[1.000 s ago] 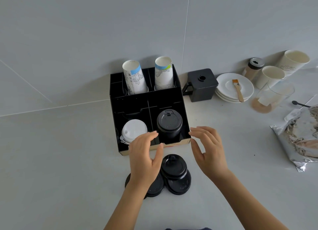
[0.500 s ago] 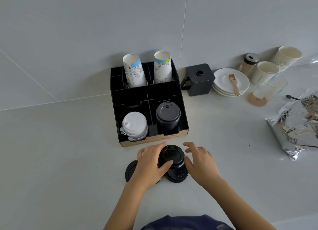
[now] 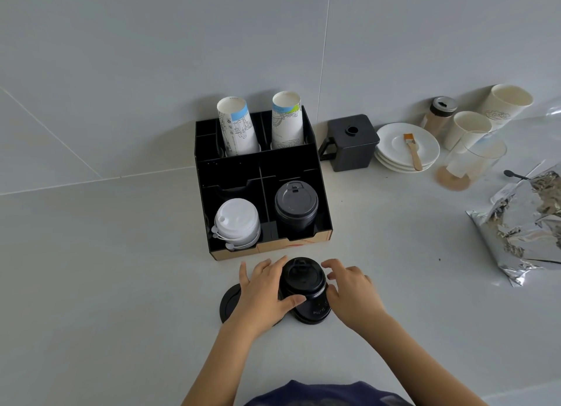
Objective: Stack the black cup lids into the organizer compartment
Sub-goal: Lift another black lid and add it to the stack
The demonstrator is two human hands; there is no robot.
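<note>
Both hands were on a small pile of black lids [image 3: 304, 279] on the grey counter [image 3: 121, 284]. The left hand [image 3: 263, 290] was wrapped round the left side of the pile, thumb across the front. The right hand [image 3: 352, 290] pressed on the right side, with its fingers spread and curled. So the two hands were squeezing the pile between them. The bottom lid had raised letters on its rim, but they were too small to read.

One more black lid [image 3: 229, 299] lay flat on the counter, partly under the left hand.

Just past the fingertips stood the black organizer [image 3: 318, 175]. Its front edge was brown with some red marks that could not be read. In the front right box, straight ahead of the hands, sat a stack of black lids [image 3: 296, 205]. In the front left box sat white lids [image 3: 236, 220]. Two stacks of paper cups [image 3: 287, 120] with drawings stood in the back boxes.

Far to the right of the right hand lay a silver bag [image 3: 522, 223].
</note>
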